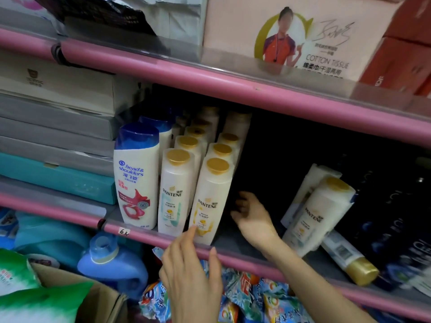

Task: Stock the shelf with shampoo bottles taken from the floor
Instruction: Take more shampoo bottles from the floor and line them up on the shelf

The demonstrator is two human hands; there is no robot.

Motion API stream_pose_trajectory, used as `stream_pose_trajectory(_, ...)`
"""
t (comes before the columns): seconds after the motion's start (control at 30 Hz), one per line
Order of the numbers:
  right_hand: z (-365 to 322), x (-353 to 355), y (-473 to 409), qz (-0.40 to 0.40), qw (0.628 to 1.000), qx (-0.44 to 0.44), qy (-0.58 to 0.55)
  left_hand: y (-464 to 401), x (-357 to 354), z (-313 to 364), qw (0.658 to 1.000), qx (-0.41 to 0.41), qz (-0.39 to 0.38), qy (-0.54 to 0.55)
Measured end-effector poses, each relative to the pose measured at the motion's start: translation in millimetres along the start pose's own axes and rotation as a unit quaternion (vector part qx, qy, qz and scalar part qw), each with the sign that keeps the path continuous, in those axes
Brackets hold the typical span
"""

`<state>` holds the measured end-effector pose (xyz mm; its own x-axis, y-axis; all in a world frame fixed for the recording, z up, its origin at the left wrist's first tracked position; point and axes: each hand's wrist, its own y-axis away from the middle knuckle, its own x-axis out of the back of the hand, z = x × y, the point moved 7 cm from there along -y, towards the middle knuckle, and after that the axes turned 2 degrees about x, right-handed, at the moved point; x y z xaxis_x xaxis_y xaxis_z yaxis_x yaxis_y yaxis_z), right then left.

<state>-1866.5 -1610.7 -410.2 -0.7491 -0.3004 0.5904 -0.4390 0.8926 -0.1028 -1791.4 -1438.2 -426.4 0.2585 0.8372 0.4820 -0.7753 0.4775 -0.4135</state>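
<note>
- I see my left hand point(190, 264) raised in front of the pink front rail point(233, 255) of the middle shelf, fingers straight and relaxed, holding nothing; its index fingertip is right at the base of the front yellow-label Pantene bottle point(210, 199).
- My right hand point(251, 217) reaches over the rail into the dark gap just right of that bottle, fingers loosely curled; I cannot tell whether they hold anything back there.
- The yellow-label bottle stands upright at the front of a row of gold-capped bottles; beside it on the left stands a green-label Pantene bottle point(173, 194) heading a second row.
- Left of those stands a Head & Shoulders bottle point(136, 178) with a blue cap, another behind it.
- Right of my right forearm, another Pantene bottle point(319, 213) leans tilted, and a gold-capped bottle point(349, 259) lies on its side below it.
- Flat boxes point(56, 127) are stacked at the shelf's left end.
- Below the shelf I see a blue detergent jug point(112, 264) and bright printed packets point(256, 297).
</note>
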Motion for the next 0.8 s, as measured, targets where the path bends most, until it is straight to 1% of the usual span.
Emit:
stream_pose_trajectory(0.1,-9,35,63,0.060,0.993,0.099,0.027,11,0,11,0.994,-0.022,-0.021,0.109)
stream_pose_trajectory(0.13,-9,49,83,0.083,0.990,0.114,0.027,16,-1,15,0.990,-0.034,-0.038,0.133)
stream_pose_trajectory(0.23,1,94,120,0.197,0.972,0.125,0.014,31,1,26,0.982,-0.066,-0.078,0.159)
stream_pose_trajectory(0.3,13,118,126,0.276,0.954,0.115,0.007,35,-3,39,0.976,-0.070,-0.128,0.161)
stream_pose_trajectory(0.33,18,126,124,0.299,0.949,0.102,0.005,34,-7,48,0.972,-0.071,-0.159,0.158)
stream_pose_trajectory(0.37,23,131,120,0.307,0.948,0.085,-0.001,33,-10,59,0.968,-0.078,-0.184,0.151)
stream_pose_trajectory(0.43,35,130,109,0.284,0.956,0.044,-0.056,26,-17,85,0.961,-0.109,-0.212,0.142)
stream_pose_trajectory(0.5,44,124,100,0.264,0.957,0.007,-0.122,18,-22,116,0.952,-0.162,-0.223,0.136)
stream_pose_trajectory(0.53,47,123,96,0.262,0.956,-0.004,-0.131,14,-25,132,0.946,-0.192,-0.227,0.126)
stream_pose_trajectory(0.67,52,115,89,0.247,0.963,-0.006,-0.107,0,-42,175,0.929,-0.278,-0.243,0.038)
stream_pose_trajectory(0.73,53,111,84,0.221,0.970,0.001,-0.097,-6,-49,184,0.920,-0.294,-0.258,-0.006)
stream_pose_trajectory(0.8,49,104,79,0.176,0.980,0.021,-0.087,-11,-49,188,0.917,-0.301,-0.261,-0.024)
